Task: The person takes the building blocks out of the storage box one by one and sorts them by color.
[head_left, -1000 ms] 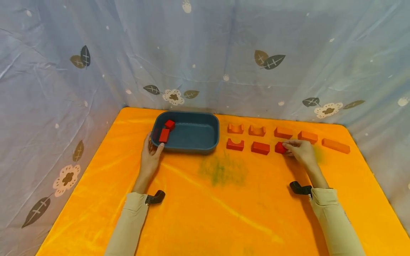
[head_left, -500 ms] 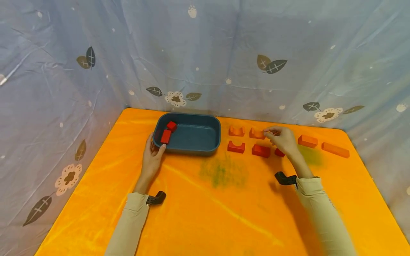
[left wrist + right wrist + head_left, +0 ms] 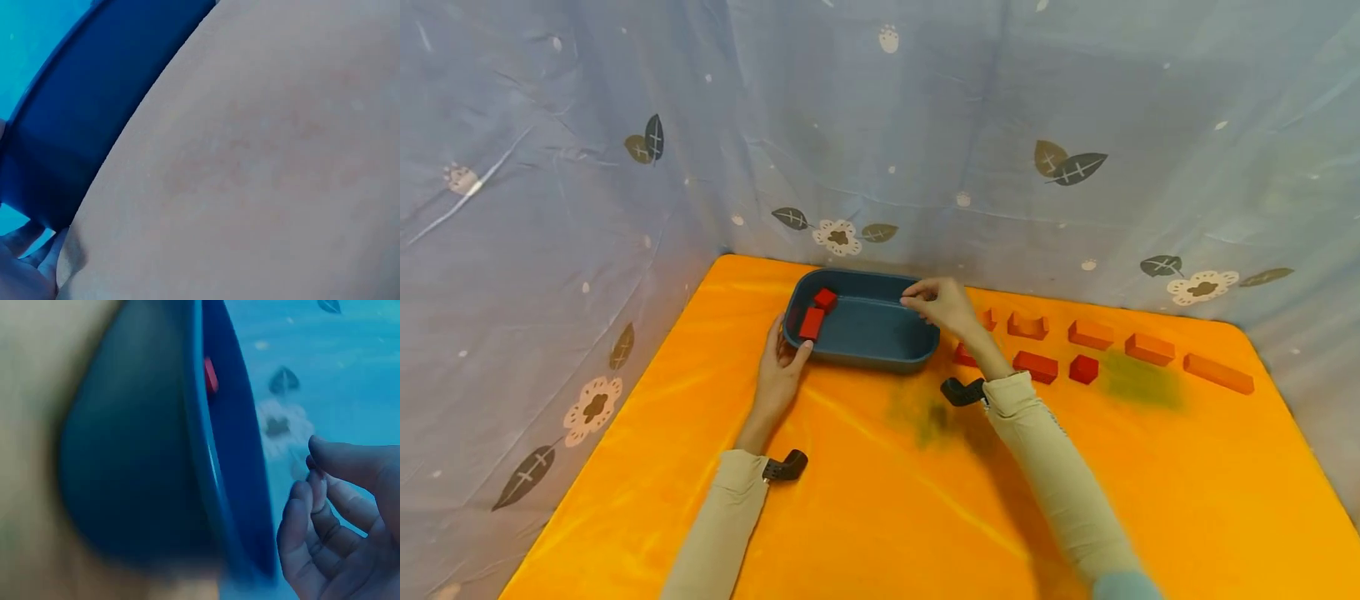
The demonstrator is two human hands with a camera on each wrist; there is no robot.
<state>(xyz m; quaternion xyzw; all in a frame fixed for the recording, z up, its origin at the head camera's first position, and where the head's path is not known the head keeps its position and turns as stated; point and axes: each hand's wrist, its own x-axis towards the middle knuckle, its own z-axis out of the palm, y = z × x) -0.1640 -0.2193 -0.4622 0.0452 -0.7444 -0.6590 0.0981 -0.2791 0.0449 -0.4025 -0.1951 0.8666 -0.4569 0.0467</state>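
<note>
In the head view my left hand (image 3: 780, 377) grips the left end of a dark blue oblong basin (image 3: 868, 364), thumb at the front rim and fingers round the side. A small red block (image 3: 825, 299) and a longer red block (image 3: 811, 322) lie inside, at the left end. Over the basin's right end is my right hand (image 3: 946, 307), its fingers loosely bent with nothing between them. The right wrist view shows that hand's thumb and fingertips (image 3: 315, 447) just beyond the basin wall (image 3: 131, 456). The left wrist view is mostly filled by skin, with the basin (image 3: 100, 94) behind.
Right of the basin, wooden-looking blocks stand in two rows. Behind are notched orange blocks (image 3: 1027, 327), orange oblongs (image 3: 1090, 334) and a longer orange bar (image 3: 1217, 374). In front are a red oblong (image 3: 1036, 367) and a red cube (image 3: 1083, 369). A patterned curtain (image 3: 970, 125) hangs behind.
My right hand has left the red cube and travelled left, past the blocks, to the basin. The cube stays in the front row. My left hand keeps its place at the basin.
</note>
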